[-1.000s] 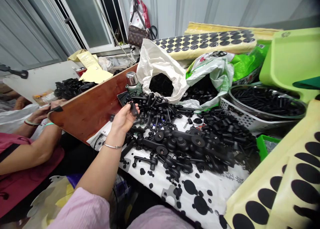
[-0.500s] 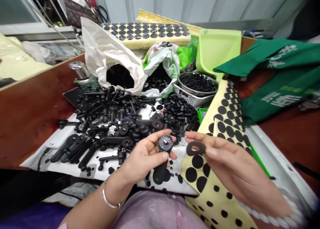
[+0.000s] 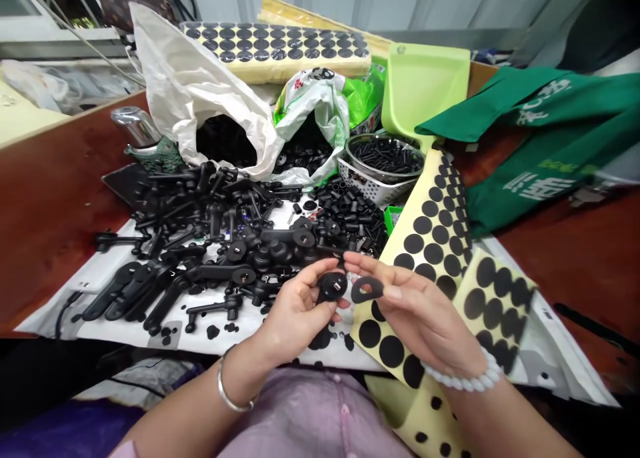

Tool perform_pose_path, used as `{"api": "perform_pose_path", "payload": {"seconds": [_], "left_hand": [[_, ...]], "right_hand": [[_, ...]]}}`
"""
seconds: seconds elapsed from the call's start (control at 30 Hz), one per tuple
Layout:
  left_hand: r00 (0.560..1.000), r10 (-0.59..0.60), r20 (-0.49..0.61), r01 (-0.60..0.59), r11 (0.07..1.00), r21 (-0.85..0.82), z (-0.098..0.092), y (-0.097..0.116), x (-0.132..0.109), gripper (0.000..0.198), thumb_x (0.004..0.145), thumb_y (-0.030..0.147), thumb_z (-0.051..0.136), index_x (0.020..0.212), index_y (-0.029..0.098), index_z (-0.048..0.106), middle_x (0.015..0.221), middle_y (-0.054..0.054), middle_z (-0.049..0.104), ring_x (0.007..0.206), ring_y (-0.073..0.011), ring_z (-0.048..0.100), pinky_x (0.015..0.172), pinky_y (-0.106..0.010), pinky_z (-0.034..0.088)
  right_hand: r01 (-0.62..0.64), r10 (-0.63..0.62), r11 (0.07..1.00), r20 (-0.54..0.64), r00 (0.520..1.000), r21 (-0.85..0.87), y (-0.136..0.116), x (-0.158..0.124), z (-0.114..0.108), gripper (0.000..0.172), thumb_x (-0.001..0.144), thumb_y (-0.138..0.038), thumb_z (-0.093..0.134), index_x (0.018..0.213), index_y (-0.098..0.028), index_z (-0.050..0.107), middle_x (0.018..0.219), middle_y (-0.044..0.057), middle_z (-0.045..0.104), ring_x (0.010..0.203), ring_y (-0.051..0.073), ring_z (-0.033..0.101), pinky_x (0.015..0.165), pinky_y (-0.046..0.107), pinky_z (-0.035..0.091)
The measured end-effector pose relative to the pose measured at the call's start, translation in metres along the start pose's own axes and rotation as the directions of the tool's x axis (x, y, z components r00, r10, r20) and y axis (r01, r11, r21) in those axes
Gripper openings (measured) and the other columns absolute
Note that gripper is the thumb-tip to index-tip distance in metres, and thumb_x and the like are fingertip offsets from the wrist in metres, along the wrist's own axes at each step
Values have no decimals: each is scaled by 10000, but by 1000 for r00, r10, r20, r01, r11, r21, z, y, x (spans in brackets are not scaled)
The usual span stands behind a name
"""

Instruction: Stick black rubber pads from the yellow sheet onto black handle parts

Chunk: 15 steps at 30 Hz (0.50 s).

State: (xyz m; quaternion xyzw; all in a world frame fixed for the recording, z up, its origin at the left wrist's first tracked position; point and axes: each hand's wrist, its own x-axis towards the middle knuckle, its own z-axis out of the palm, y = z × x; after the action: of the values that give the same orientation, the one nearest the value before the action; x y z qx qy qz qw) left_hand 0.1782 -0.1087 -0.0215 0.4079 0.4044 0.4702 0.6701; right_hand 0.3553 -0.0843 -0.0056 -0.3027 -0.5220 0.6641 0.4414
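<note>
My left hand [image 3: 295,308] grips a black plastic handle part [image 3: 331,286] by its stem, round head facing up. Just to its right, my right hand [image 3: 415,308] pinches a black ring-shaped sticker [image 3: 367,289] between thumb and fingers, almost touching the handle's head. Both hands hover over the near edge of the white sheet [image 3: 120,325]. A pile of black handle parts [image 3: 215,238] lies beyond my left hand. Yellow backing sheets with black round stickers [image 3: 430,225] lie under and beside my right hand.
At the back stand a white bag [image 3: 200,91] and a green-white bag [image 3: 320,105] of black parts, a metal bowl of black pins [image 3: 385,155] in a white basket, a lime-green tray [image 3: 425,85], and a sticker sheet [image 3: 275,45]. Green cloth [image 3: 540,131] lies right.
The view swung right, away from the person on the left. My left hand brought a handle part close; my right hand came in with a ring sticker and moved it nearer the handle's head.
</note>
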Motion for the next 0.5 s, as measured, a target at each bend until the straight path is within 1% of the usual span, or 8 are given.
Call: {"api": "perform_pose_path", "payload": {"seconds": [0.07,0.17,0.3,0.37,0.5], "left_hand": [[1000,8,-12,-8,1000,6,-2,0,0,560,673,130,655,1197,171,462,1064,-83,610,800,-151,623,656,-255,513],[998,40,-54,-38,999,40,-5,2,-2,574,667,96,618,1213,167,457,1149,-98,585,836,-157,624,709,-277,516],[987,103,-126,-90,991,102,-8,3,-4,579,686,71,572,1242,162,436,1219,-110,546,978,-193,599,785,-300,517],[986,119,-117,-107,989,107,-9,3,-4,590,696,65,558,1259,167,415,1221,-110,546,1047,-211,576,824,-313,511],[990,126,-60,-120,988,99,-11,5,-5,653,698,71,567,1308,159,351,1257,-126,513,1127,-225,529,907,-337,469]], "right_hand": [[-6,4,999,27,1000,42,7,7,-3,187,785,-351,683,701,-194,628,1268,98,548,1227,308,437,1031,481,353],[-67,66,992,13,998,109,13,18,-2,129,785,-311,674,740,-190,679,1266,93,551,1239,296,419,1056,449,312],[-155,158,970,-2,987,186,12,24,6,89,766,-260,684,719,-185,694,1244,87,566,1252,288,399,1064,410,295],[-172,173,964,13,985,203,11,26,10,82,767,-248,683,721,-181,694,1237,96,569,1257,287,390,1065,409,290],[-158,153,968,36,987,193,11,27,14,121,789,-222,662,673,-187,657,1225,94,572,1289,279,346,1081,425,250]]}}
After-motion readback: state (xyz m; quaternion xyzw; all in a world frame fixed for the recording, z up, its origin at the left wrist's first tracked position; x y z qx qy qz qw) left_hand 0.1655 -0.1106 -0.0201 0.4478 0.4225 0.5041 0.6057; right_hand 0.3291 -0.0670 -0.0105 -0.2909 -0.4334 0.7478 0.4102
